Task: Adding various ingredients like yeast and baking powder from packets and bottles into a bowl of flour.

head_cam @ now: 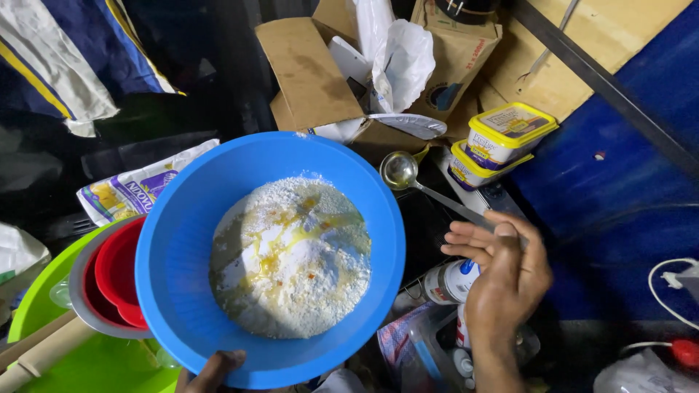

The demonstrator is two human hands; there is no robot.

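Setting: a dim, crowded corner, with a blue wall (626,175) on the right and dark clutter behind; opened cardboard boxes (313,73) with a white plastic bag (397,58) stuffed in them stand at the back
Bowl: a large blue plastic bowl (175,240) fills the middle of the view, held up over the clutter below, not set down
Contents: a mound of white flour (291,276) lies in the bottom of the bowl, with yellowish oil streaked and pooled across its top, not yet mixed in
Left hand: the left hand (215,371) shows only as fingertips at the bowl's near rim, closed on the edge, seemingly to steady the bowl from beneath
Right hand: the right hand (502,266) is clamped on the handle of a metal spoon (400,171), fingers curled round it and thumb on top
Spoon: its round ladle end sits just outside the bowl's upper right rim, level and shiny, probably wet with the same oil; held clear of the flour
Tubs: two yellow-lidded tubs (502,142) are stacked near the wall, just beyond the spoon and within easy reach
Left side: a red bowl (116,273) nests inside a grey one, over a green basin (44,306), partly tucked under the blue bowl; a printed packet (138,189) lies behind them
Below the right hand: a small white tin (451,282) and bottles sit in a wire rack, partly hidden by the wrist
Far right: a white cable (666,291) loops by the wall
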